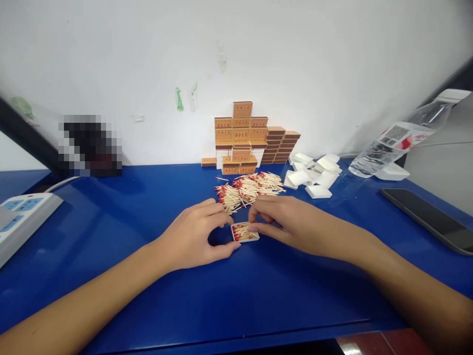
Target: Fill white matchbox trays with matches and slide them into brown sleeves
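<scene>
A small white matchbox tray filled with red-tipped matches lies on the blue table. My left hand steadies its left end, thumb at the near corner and fingers at the far corner. Over the right part of the tray, my right hand has thumb and forefinger closed in a pinch that touches the matches; what sits between those fingertips is hidden. Just beyond both hands spreads a loose heap of matches, heads mostly toward the left.
Orange matchbox covers are stacked against the wall, with more piled beside them. White trays lie jumbled at right. A water bottle leans there near a phone. A power strip sits at left on the blue table.
</scene>
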A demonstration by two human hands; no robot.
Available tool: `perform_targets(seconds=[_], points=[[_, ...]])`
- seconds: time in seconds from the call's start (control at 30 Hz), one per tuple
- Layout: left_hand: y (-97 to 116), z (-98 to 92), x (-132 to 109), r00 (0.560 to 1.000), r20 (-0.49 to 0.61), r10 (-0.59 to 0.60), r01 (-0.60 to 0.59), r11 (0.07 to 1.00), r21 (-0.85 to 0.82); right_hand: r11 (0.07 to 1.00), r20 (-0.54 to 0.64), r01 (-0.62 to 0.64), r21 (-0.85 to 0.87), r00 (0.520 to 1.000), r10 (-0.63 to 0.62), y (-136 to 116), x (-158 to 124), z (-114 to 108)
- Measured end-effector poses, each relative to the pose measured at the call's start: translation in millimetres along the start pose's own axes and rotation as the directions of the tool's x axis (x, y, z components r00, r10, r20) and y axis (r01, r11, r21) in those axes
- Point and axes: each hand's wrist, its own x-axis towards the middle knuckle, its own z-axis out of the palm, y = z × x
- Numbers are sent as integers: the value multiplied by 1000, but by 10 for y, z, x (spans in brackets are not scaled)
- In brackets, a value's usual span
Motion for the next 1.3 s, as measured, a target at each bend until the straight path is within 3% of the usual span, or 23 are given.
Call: perform_targets(seconds=[0.6, 0.97, 1.13, 1.3], points=[[1, -5, -3, 1000, -10, 7, -7, 1000, 13, 997, 89, -46, -56, 995, 51, 34, -100, -54], [-8, 1, -11, 1000, -4, 12, -12, 1000, 17, 998, 23, 2, -65, 1000, 0, 81, -63, -17], [-6, -3, -9, 1000, -2, 10, -10, 1000, 22, 992, -68, 18, -122, 997, -27, 83, -65, -38], [2, -8, -7, 1000, 4, 8, -8, 1000, 22, 993, -15, 69, -97, 997, -70, 87, -63, -53]])
